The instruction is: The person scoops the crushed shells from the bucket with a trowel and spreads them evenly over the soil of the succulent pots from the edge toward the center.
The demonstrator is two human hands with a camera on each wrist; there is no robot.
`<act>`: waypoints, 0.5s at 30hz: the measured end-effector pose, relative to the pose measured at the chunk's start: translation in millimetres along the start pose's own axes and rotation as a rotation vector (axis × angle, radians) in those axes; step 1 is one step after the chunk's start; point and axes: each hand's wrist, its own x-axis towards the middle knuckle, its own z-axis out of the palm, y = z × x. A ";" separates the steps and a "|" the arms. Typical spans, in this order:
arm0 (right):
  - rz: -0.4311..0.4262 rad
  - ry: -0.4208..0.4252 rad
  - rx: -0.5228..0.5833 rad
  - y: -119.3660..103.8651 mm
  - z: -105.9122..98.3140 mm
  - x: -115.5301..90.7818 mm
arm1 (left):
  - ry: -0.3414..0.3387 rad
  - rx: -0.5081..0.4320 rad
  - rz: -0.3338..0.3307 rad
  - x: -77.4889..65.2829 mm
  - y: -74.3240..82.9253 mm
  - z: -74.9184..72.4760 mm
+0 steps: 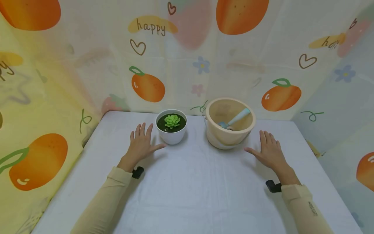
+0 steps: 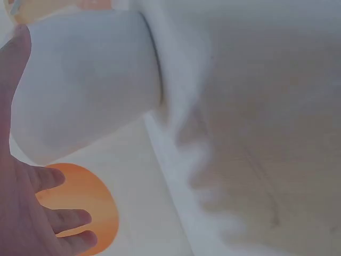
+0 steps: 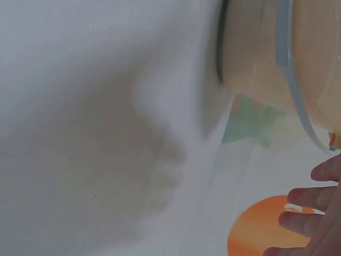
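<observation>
Standing near the far edge of the tabletop [image 1: 187, 188], a bit left of its middle, the white pot [image 1: 173, 137] has a small green plant [image 1: 172, 121] sitting in dark soil [image 1: 179, 129]. I think the pot is hard and smooth, so it may slip a little, and the soil may give it some weight. The best place to hold it looks to be round its sides, under the rim, away from the leaves, which could bend. Near the same edge, closer to the far right corner, is the cream bucket [image 1: 215, 138]. It looks like stiff plastic and should be light, with a light blue tool [image 1: 239, 117] leaning inside that might rattle. It could be held by both sides or by its thin grey handle [image 3: 285, 37], which lies along its side.

The left grip [image 1: 140, 144] is spread wide, fingers straight and thumb out, just beside the pot, with nothing held; I can't tell if the thumb tip touches it. The right grip [image 1: 270, 152] is spread wide too, near the bucket's right side, and it has hold of nothing
</observation>
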 end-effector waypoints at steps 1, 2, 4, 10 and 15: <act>-0.003 0.005 0.001 -0.2 -0.8 0.7 | 0.001 -0.004 0.003 0.8 0.5 -1.2; -0.006 0.011 0.000 0.1 -1.5 1.6 | 0.001 -0.007 0.007 1.7 0.8 -2.4; -0.015 0.026 0.002 0.3 -3.4 2.8 | -0.003 -0.020 0.010 3.6 2.1 -5.2; -0.047 0.047 0.015 -0.6 -12.6 6.4 | -0.025 -0.101 -0.009 10.9 4.2 -14.3; -0.045 0.048 0.040 -3.0 -23.6 10.2 | -0.012 -0.133 -0.005 17.0 4.4 -19.7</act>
